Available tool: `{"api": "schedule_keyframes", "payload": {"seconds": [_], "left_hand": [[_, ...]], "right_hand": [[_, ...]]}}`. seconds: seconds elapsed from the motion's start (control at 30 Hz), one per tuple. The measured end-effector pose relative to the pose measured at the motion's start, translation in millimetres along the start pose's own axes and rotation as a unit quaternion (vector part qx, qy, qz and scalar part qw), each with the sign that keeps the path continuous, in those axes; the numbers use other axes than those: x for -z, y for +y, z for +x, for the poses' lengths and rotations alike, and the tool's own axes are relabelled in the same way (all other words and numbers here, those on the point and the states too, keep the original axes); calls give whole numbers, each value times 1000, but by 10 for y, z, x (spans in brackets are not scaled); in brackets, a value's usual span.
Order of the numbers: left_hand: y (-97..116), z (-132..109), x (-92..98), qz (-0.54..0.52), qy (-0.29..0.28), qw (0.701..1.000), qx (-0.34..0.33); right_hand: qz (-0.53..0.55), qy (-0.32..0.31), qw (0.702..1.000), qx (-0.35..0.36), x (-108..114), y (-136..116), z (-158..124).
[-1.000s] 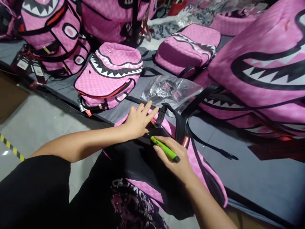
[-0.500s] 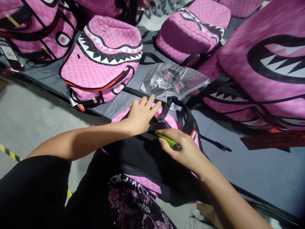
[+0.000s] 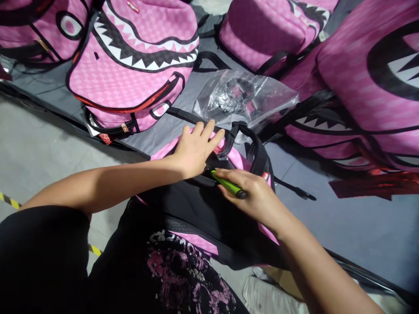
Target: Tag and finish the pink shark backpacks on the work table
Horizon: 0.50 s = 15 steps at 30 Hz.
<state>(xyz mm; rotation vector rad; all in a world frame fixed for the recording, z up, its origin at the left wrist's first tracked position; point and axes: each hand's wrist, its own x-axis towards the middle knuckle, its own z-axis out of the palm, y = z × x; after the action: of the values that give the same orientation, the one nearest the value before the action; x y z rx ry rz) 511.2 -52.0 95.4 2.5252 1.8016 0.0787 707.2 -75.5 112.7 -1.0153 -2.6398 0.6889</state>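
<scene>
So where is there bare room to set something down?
The widest bare patch of grey table cloth lies right of the loose black strap, below the shiny red strip. A narrow one separates the crumpled clear plastic bag from the pink shark-mouth backpack to its left. Crowded: the black-and-pink bag under the left hand and right hand.

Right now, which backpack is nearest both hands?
The mostly black backpack at the table's near edge: the left hand rests on it, the right hand holds a green tool over it. Other backpacks, mostly pink, lie farther off.
</scene>
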Motion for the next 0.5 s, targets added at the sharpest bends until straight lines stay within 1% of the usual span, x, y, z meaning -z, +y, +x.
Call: {"api": "schedule_keyframes", "payload": {"seconds": [0.1,0.2,0.37,0.5], "left_hand": [[5,-3,-4,6,-7,1000,4],[7,-2,-11,9,-9,1000,8],[4,2,-18,4,-7,1000,6],[0,-3,-11,-19,-13,1000,5]], "right_hand": [[-6,-11,1000,6,16,-7,20],[-16,-26,999,-11,32,-33,23],[-28,-11,999,-20,13,-90,16],[-32,2,999,-23,-21,-117,17]]}}
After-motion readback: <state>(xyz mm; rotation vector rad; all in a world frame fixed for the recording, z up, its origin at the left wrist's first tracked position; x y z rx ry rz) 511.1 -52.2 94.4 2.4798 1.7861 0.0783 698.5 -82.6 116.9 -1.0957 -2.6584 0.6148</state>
